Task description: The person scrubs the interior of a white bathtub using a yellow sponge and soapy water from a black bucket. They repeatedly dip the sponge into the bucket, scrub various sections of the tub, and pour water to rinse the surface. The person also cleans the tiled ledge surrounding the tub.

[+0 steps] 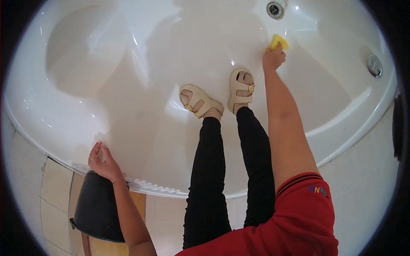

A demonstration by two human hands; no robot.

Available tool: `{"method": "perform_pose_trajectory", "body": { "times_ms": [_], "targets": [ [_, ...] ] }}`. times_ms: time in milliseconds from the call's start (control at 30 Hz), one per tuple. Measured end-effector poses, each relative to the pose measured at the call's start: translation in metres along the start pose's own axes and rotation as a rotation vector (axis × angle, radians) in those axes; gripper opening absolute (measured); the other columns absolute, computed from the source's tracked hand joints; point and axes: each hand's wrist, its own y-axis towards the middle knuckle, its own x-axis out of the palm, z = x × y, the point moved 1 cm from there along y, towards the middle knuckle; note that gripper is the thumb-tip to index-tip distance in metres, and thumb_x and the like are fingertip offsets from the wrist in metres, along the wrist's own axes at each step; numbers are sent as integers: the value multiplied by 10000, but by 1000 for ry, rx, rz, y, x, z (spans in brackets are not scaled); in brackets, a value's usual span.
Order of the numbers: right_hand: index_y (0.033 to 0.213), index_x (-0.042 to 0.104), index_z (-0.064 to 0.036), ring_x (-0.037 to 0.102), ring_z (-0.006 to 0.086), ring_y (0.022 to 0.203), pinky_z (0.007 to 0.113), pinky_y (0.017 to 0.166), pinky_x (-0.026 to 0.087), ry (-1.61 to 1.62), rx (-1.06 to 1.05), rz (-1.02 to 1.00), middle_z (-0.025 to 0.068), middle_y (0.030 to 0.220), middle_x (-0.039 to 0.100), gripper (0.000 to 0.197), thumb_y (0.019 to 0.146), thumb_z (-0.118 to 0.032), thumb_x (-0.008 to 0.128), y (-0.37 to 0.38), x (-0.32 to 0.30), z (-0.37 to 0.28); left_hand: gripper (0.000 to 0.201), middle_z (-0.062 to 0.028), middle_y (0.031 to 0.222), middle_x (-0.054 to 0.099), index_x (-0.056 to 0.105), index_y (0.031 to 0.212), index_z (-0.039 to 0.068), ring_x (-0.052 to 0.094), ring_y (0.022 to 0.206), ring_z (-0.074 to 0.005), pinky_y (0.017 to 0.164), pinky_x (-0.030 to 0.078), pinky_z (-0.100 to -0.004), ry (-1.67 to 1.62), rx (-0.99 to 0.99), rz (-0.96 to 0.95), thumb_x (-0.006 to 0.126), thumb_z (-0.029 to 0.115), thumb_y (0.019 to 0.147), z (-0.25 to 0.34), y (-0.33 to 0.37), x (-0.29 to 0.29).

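Observation:
A yellow sponge (279,42) is in my right hand (274,59), whose fingers are closed on it. The sponge is over the inner surface of the white bathtub (179,145), a little below the drain. Far to the left, my left hand (103,164) is at the tub's near rim, just above a black bucket (99,209). Its fingers are loosely bent, with a gap between them and the thumb, and nothing shows in them.
My feet, in beige sandals (200,101), stand inside the tub. A round drain (275,10) lies at the far right and a chrome overflow cover (374,65) is on the right wall. The bucket is outside the near rim, above a tiled floor (56,183).

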Motion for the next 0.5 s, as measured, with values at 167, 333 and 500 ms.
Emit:
{"method": "perform_pose_trajectory", "body": {
  "times_ms": [167,333,500],
  "targets": [
    [1142,559,-37,513,339,1033,494,894,424,-161,-631,0,132,1142,544,314,837,-107,530,-26,55,-52,132,-60,954,694,707,954,37,611,948,-217,886,460,-354,-16,-17,6,654,138,888,13,4,5],
    [1165,568,-176,515,341,1101,457,890,471,191,-895,-278,145,1157,536,361,845,-25,498,-62,3,-47,174,-98,949,690,700,965,-1,637,882,-244,840,496,-358,-97,14,7,646,148,895,-4,3,4],
    [1307,421,-191,509,378,1160,433,917,510,-276,-207,-532,174,1229,487,448,891,-68,534,-43,-15,88,197,-121,938,697,697,966,-13,649,883,-258,852,500,-358,-128,-58,-4,668,162,879,-7,4,7]
  ]
}}
